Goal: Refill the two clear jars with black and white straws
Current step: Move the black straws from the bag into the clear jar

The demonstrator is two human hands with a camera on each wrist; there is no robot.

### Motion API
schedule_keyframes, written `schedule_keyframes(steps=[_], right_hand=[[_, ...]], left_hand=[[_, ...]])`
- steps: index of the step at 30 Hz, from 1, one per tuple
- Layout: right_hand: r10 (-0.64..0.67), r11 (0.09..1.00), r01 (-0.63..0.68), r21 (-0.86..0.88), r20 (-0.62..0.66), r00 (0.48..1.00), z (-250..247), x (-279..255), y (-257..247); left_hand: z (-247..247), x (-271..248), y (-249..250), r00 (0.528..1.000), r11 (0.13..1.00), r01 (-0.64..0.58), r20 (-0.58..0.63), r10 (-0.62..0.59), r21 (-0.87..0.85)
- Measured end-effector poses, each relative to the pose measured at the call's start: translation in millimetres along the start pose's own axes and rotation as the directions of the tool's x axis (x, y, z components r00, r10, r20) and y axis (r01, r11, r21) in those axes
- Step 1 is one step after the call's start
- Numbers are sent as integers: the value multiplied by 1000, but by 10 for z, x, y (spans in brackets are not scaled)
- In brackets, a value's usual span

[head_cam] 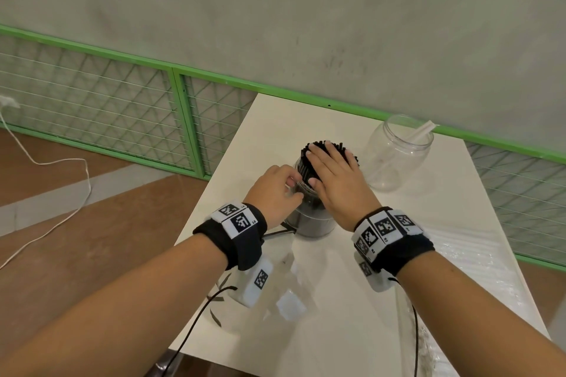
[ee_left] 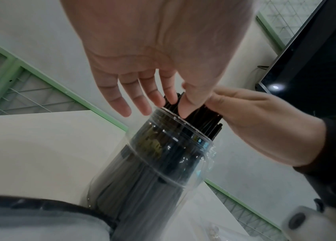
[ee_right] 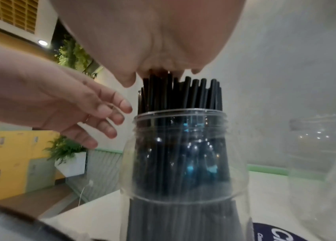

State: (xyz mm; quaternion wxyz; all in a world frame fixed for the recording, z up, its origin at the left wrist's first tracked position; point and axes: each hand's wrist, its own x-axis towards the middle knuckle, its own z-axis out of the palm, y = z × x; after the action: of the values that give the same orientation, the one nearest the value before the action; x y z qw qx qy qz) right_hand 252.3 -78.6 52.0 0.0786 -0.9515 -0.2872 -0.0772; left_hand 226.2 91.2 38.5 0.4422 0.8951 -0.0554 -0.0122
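A clear jar (head_cam: 312,223) packed with black straws (head_cam: 309,162) stands mid-table. My right hand (head_cam: 318,162) lies flat on the straw tops with straight fingers; the right wrist view shows the palm pressing the straws (ee_right: 179,94) above the jar (ee_right: 183,163). My left hand (head_cam: 291,185) is at the jar's left rim, fingers relaxed. In the left wrist view its thumb tip touches the straws (ee_left: 210,117) at the jar mouth (ee_left: 162,124), gripping nothing. A second clear jar (head_cam: 395,159) stands behind to the right, holding a single white straw (head_cam: 424,133).
A few loose black straws (head_cam: 219,300) lie on the white table (head_cam: 337,315) near its left edge, under my left wrist. Clear plastic wrap (head_cam: 459,257) covers the table's right side. A green mesh fence (head_cam: 183,119) runs behind, and a white cable (head_cam: 61,190) lies on the floor.
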Motion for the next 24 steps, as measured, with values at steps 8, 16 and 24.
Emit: schedule_keyframes(steps=[8, 16, 24], right_hand=[[377, 863, -398, 311, 127, 917, 23, -45, 202], [378, 800, -309, 514, -32, 925, 98, 69, -41], [327, 936, -341, 85, 147, 934, 7, 108, -138]], left_hand=[[88, -23, 40, 991, 1000, 25, 135, -23, -10], [81, -54, 87, 995, 994, 42, 95, -32, -104], [-17, -49, 41, 990, 995, 80, 122, -73, -58]])
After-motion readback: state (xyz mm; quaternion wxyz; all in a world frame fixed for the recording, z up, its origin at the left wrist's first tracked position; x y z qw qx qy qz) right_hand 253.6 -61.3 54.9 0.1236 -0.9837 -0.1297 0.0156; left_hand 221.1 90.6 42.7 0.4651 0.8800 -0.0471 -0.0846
